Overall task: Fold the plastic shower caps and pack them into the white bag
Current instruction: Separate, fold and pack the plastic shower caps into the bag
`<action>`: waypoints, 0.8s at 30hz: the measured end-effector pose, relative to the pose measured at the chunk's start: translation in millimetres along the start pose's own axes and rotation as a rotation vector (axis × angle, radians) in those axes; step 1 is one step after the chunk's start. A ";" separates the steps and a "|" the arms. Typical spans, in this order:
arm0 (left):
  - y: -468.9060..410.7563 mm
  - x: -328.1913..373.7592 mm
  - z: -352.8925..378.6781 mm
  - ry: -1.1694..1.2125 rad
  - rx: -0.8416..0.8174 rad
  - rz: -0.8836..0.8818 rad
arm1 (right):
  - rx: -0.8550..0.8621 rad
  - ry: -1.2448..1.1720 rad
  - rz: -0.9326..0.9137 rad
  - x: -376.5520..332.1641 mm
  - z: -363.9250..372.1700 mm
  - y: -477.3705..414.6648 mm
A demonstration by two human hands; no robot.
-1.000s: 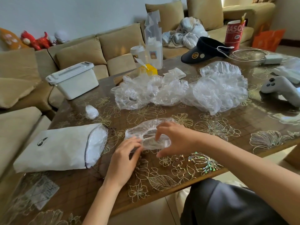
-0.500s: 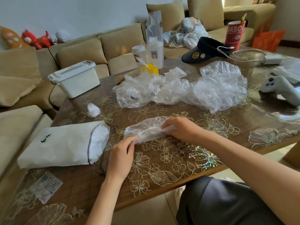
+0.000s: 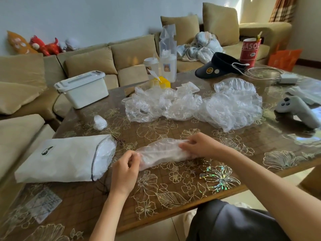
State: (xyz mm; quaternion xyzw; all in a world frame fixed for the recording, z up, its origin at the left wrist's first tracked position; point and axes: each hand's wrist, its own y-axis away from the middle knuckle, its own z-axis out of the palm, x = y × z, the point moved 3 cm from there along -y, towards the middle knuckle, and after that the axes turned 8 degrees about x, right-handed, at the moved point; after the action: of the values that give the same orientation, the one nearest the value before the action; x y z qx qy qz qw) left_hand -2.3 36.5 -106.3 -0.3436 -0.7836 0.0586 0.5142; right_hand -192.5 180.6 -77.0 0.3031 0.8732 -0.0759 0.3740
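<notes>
A clear plastic shower cap [image 3: 163, 153], folded into a long narrow strip, lies on the table in front of me. My left hand [image 3: 126, 171] pinches its left end. My right hand [image 3: 201, 145] grips its right end with curled fingers. The white bag [image 3: 62, 158] lies on its side to the left, its mouth facing the cap, with clear plastic showing inside the opening. A heap of unfolded clear shower caps [image 3: 194, 103] sits further back in the middle of the table. One small folded cap [image 3: 99, 122] lies alone behind the bag.
A white lidded box [image 3: 83, 88] stands at the back left edge. Bottles, a cup and a yellow box [image 3: 162, 66] stand behind the heap. A dark visor [image 3: 218, 67], a red can [image 3: 250, 51] and a grey game controller [image 3: 295, 110] occupy the right side. Sofas surround the glass-topped table [image 3: 173, 193].
The cap went from a crumpled bundle to a flattened long strip. My hands moved apart, the left to the strip's left end and the right to its right end.
</notes>
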 end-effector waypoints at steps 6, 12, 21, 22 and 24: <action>-12.2 4.8 17.0 -0.371 0.065 -0.067 | 0.275 0.161 0.075 0.6 8.8 -11.5; -6.8 7.0 27.6 -0.690 0.105 0.016 | 0.497 0.321 0.067 -3.1 12.6 -14.5; -5.2 15.3 6.1 0.152 0.094 -0.185 | 0.461 0.134 -0.163 -26.5 -1.1 -10.4; -5.2 18.4 1.2 0.240 0.096 -0.214 | 0.445 0.074 -0.210 -36.0 -4.0 -9.2; -8.6 23.5 -12.5 0.379 0.071 -0.267 | 0.376 -0.086 -0.285 -54.7 -11.0 -8.5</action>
State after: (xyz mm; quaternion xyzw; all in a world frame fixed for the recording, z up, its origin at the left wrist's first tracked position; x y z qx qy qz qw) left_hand -1.4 40.8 -78.7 -0.2234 -0.7092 -0.0480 0.6670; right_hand -174.8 151.8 -31.7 0.2376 0.8610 -0.3018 0.3334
